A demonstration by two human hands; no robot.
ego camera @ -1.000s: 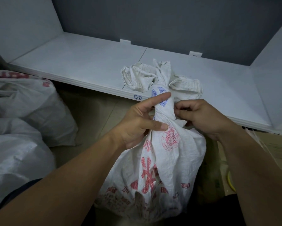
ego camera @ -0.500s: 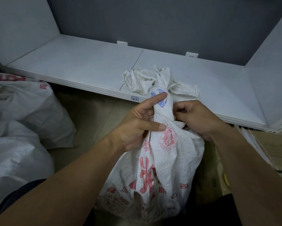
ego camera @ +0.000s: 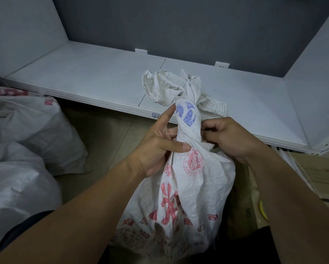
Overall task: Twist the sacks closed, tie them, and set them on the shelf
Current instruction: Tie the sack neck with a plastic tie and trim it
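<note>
The white shelf (ego camera: 83,79) stretches wide behind the printed sack (ego camera: 196,180), which stands upright at the shelf's front edge, its twisted neck gripped by the left hand (ego camera: 158,147), thumb across and forefinger straight, while the right hand (ego camera: 230,138) pinches the neck's other side with curled fingers.

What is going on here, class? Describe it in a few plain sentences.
A person is closing a white printed sack, whose neck is twisted tight. The left hand grips the neck, thumb across its base and index finger stretched up the twist. The right hand pinches it from the other side. The sack is in front of the white shelf, not yet on it. Two other sacks lie to the left. Whether a tie is on cannot be told.
</note>
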